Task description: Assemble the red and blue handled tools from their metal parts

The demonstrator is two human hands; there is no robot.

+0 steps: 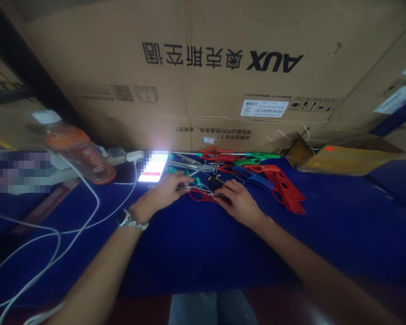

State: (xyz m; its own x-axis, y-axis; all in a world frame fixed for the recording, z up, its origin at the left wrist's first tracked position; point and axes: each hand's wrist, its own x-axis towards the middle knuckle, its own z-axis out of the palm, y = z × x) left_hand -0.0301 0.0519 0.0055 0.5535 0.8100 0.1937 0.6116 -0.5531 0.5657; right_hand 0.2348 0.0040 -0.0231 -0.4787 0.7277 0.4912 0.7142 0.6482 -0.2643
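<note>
Both my hands rest on a blue cloth-covered table [196, 243]. My left hand [165, 192], with a watch on its wrist, has its fingers closed around a small metal part next to a red loop-shaped handle [200, 195]. My right hand [237, 201] is curled over a small dark object [215, 183] with thin wires by it. Just beyond the hands lies a heap of red, green and blue plastic tool parts [257, 174] and metal rods [192, 164].
A lit phone [153, 168] lies left of the heap. An orange-drink bottle [81, 153] lies on its side at the left, by a white power strip [117, 155] and white cables [54, 234]. A large cardboard box [203, 72] stands behind; smaller cardboard [341, 158] at right.
</note>
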